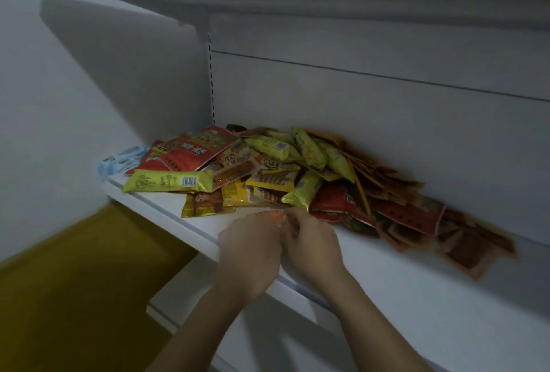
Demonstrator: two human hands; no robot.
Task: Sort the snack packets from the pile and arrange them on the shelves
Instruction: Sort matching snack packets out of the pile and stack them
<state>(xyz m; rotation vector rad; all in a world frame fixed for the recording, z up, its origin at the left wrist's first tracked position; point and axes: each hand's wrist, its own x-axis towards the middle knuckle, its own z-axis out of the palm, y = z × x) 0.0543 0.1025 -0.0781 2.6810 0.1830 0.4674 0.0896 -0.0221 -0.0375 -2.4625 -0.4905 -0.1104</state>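
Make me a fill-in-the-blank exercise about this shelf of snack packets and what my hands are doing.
The left hand and right hand together hold a small plastic packet coloured ______.
The long yellow-green foil packet lies with its ______ facing up.
The light blue plastic item sits on the white metal shelf, at its ______ end.
Missing words: orange; barcode; left.

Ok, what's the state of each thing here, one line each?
left hand, grips the orange packet.
right hand, grips the same packet's other end.
orange packet, held between both hands, just in front of the snack pile.
snack pile, unsorted heap at the back of the shelf.
yellow barcode packet, lying flat, barcode up, at the pile's left front.
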